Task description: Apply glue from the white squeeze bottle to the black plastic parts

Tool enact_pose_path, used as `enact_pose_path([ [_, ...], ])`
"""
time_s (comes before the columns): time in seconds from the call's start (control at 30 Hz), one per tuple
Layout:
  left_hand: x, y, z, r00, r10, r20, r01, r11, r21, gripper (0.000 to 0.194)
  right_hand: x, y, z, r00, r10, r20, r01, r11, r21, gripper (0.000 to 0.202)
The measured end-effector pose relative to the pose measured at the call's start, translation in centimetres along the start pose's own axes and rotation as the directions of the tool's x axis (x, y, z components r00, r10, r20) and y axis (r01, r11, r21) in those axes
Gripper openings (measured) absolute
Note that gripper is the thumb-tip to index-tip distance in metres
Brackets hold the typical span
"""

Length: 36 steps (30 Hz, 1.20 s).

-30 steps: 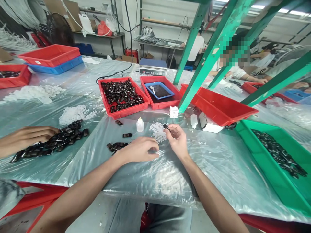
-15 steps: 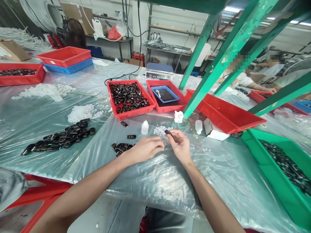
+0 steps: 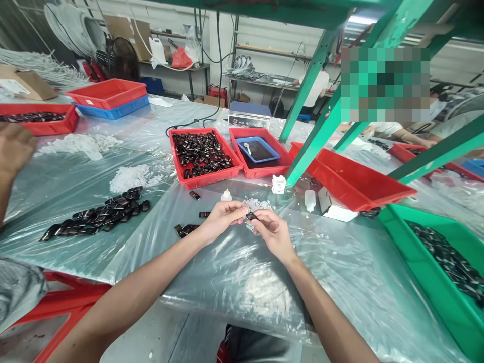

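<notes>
My right hand point(image 3: 275, 234) pinches a small glossy black plastic piece point(image 3: 250, 216) between thumb and fingers. Close beside it, my left hand point(image 3: 227, 218) is closed in a pinch at the piece's left end; what its fingertips hold, if anything, is too small to make out. Just behind the hands lies a scatter of small white plastic bits point(image 3: 260, 203). A small dropper bottle point(image 3: 226, 195) stands behind my left hand, partly covered by it. Several black pieces point(image 3: 183, 231) lie left of my left wrist, with a single black piece point(image 3: 194, 195) farther back.
Behind the hands are a red tray point(image 3: 234, 177) of black pieces and another red tray point(image 3: 260, 174) holding a blue tray point(image 3: 260, 159). Green posts point(image 3: 308, 151) rise at right, near a green bin point(image 3: 401, 247). A co-worker's hand point(image 3: 15, 148) appears at left.
My left hand has risen slightly and its fingertips now meet the black piece. My right hand has brought the piece left and down. A co-worker's hand has entered at the left edge.
</notes>
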<state>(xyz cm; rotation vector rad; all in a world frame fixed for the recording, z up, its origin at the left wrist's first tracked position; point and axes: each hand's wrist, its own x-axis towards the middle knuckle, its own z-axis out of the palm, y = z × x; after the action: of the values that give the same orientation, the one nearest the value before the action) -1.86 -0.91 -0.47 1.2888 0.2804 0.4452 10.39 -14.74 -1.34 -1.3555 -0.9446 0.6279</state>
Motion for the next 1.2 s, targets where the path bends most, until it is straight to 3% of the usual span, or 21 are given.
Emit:
enact_pose_path([
  [0.2, 0.1, -0.4, -0.2, 0.999, -0.043, 0.011, 0.043, 0.999, -0.001, 0.042, 0.0, -0.1, 0.0, 1.0, 0.026, 0.002, -0.026, 0.999, 0.026, 0.032],
  [0.33, 0.1, -0.6, 0.2, 0.991, -0.124, 0.052, 0.124, 0.992, 0.004, 0.046, -0.2, -0.4, -0.3, 1.0, 0.022, -0.007, -0.022, 0.999, -0.024, 0.031],
  [0.4, 0.2, -0.7, 0.3, 0.992, -0.113, 0.06, 0.112, 0.994, 0.019, 0.046, -0.2, -0.3, -0.5, 1.0, 0.011, -0.009, -0.012, 0.998, -0.062, 0.03],
  [0.53, 0.2, -0.6, 0.3, 0.992, 0.129, -0.018, -0.12, 0.961, 0.25, 0.036, -0.1, 0.3, -0.4, 0.999, -0.015, -0.035, 0.01, 0.991, -0.135, 0.029],
  [0.6, 0.0, -0.5, 0.2, 0.969, 0.248, -0.014, -0.214, 0.862, 0.459, 0.028, 0.0, 0.7, -0.2, 0.997, -0.053, -0.062, 0.041, 0.982, -0.182, 0.03],
  [0.7, -0.3, -0.6, 0.0, 0.949, 0.311, 0.06, -0.269, 0.692, 0.67, 0.022, 0.0, 1.2, 0.0, 0.991, -0.108, -0.079, 0.084, 0.961, -0.265, 0.029],
  [0.8, -0.3, -0.6, -0.3, 0.938, 0.332, 0.101, -0.296, 0.612, 0.733, 0.019, 0.1, 1.5, -0.1, 0.985, -0.139, -0.107, 0.1, 0.946, -0.308, 0.031],
  [0.9, -0.6, 0.7, -0.1, 0.909, 0.411, 0.072, -0.331, 0.605, 0.724, 0.018, 0.3, 1.8, -0.5, 0.98, -0.131, -0.15, 0.079, 0.947, -0.31, 0.037],
  [1.0, -2.3, 3.2, 1.5, 0.853, 0.521, 0.008, -0.4, 0.644, 0.652, 0.021, 0.2, 1.6, -0.8, 0.981, -0.143, -0.128, 0.099, 0.949, -0.299, 0.038],
  [1.07, -4.4, 5.0, 2.8, 0.83, 0.554, 0.056, -0.474, 0.65, 0.594, 0.022, 0.1, 1.3, -0.7, 0.98, -0.178, -0.09, 0.142, 0.941, -0.306, 0.037],
  [1.13, -6.9, 5.9, 3.7, 0.827, 0.549, 0.122, -0.522, 0.669, 0.529, 0.022, -0.1, 1.0, -0.5, 0.981, -0.179, -0.074, 0.147, 0.939, -0.31, 0.034],
  [1.2, -9.3, 5.8, 3.5, 0.834, 0.539, 0.113, -0.515, 0.691, 0.507, 0.02, -0.3, 0.8, -0.2, 0.985, -0.153, -0.081, 0.121, 0.944, -0.308, 0.031],
])
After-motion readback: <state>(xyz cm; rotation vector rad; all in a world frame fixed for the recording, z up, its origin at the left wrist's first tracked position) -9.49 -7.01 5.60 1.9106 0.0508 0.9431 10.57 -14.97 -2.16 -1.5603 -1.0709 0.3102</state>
